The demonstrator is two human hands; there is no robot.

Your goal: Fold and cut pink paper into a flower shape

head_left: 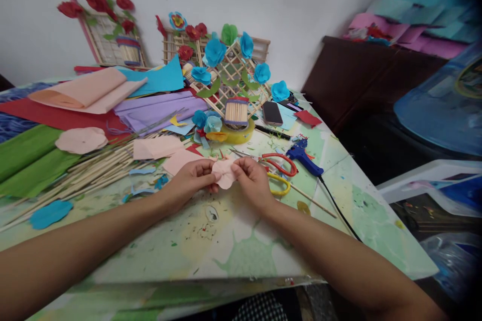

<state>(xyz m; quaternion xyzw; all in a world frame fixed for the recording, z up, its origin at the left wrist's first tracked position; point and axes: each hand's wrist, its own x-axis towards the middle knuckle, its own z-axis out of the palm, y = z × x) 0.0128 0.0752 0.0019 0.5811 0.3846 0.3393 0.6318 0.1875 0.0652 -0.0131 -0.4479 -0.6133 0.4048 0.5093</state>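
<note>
Between my two hands is a small pale pink paper flower cutout (225, 176) with a scalloped edge. My left hand (196, 176) pinches its left side, and my right hand (251, 180) pinches its right side. Just behind lie pale pink paper pieces (158, 147). Scissors with red and yellow handles (279, 164) rest right behind my right hand. Farther right is a blue glue gun (304, 156) with a black cord. A larger pink petal-edged cutout (81, 140) and a blue cutout (51, 214) lie on the left.
A bamboo stick lattice (237, 72) with blue paper flowers stands at the back, near a yellow tape roll (241, 133) and a phone (272, 113). Thin sticks (98, 170), green paper (33, 160) and purple paper (158, 110) spread leftward. A dark cabinet (320, 80) borders the table's right.
</note>
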